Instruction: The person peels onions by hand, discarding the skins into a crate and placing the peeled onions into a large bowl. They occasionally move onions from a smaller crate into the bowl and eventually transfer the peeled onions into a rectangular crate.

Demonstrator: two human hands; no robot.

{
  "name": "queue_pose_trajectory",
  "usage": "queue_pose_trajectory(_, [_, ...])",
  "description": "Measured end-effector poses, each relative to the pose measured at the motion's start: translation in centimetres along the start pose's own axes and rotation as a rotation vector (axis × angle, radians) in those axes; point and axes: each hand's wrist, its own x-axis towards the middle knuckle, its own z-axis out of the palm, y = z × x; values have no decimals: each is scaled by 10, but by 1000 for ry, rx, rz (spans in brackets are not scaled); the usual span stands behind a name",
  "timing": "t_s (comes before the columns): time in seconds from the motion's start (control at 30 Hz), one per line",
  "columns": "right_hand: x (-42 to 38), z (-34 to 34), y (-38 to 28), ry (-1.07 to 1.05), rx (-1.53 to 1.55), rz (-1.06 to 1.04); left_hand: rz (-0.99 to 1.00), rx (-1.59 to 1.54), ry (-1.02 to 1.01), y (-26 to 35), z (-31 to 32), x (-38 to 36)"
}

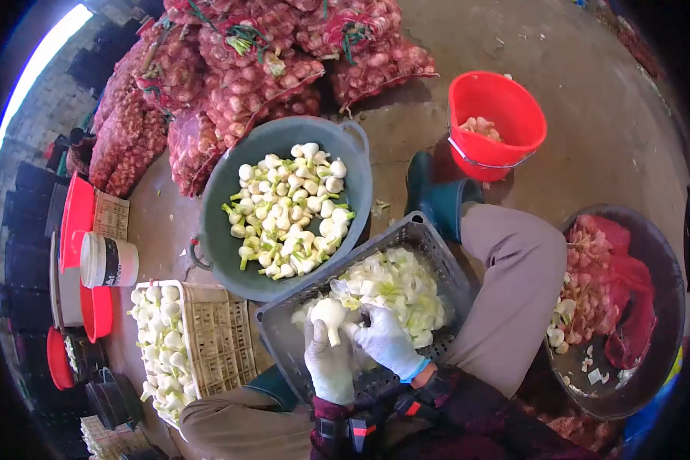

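My left hand [330, 369], in a pale work glove, holds a peeled white garlic bulb [329, 314] upright between thumb and fingers, its short stem pointing toward me. Close on the right is my gloved right hand [389, 342], its fingers bent together at the bulb's side; what they pinch, if anything, is hidden. Both hands are over a dark grey slatted crate [284, 337], where a heap of pale, thin garlic skins [406, 287] lies. Just beyond stands a round grey-green tub [218, 222] with many peeled garlic bulbs [291, 207] bearing green stems.
A cream basket [221, 337] of white bulbs stands left. Mesh sacks [238, 84] of unpeeled garlic are piled behind. A red bucket [514, 115] is at the far right, a black tub [671, 322] with a red net bag [629, 299] nearer. My legs [506, 284] flank the crate.
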Motion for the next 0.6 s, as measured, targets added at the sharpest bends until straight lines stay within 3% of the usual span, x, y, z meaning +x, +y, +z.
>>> queue_pose_trajectory(0.1, [10,-2,7,38,91,26,-8,-97,-67,-8,1,7])
queue_pose_trajectory(0.2, [15,-10,14,56,21,108,-45,106,-119,11,22,-2])
queue_pose_trajectory(0.23, [17,-10,18,115,-101,-93,-91,196,-88,17,27,-6])
queue_pose_trajectory(0.27, [17,-9,21,111,-102,-88,-137,285,-53,20,27,-7])
queue_pose_trajectory(0.33, [15,-4,21,231,-295,-441,-71,385,-28,15,17,-7])
queue_pose_trajectory(0.47, [16,3,18,204,-315,-442,-133,456,89,17,-1,-14])
queue_pose_trajectory(0.53, [18,5,17,211,-300,-459,-80,266,-48,16,-8,-15])
queue_pose_trajectory(0.57, [24,2,20,207,-297,-462,-102,212,12,18,-10,-17])
queue_pose_trajectory(0.6, [32,-5,26,238,-246,-268,-97,213,14,19,-14,-21])
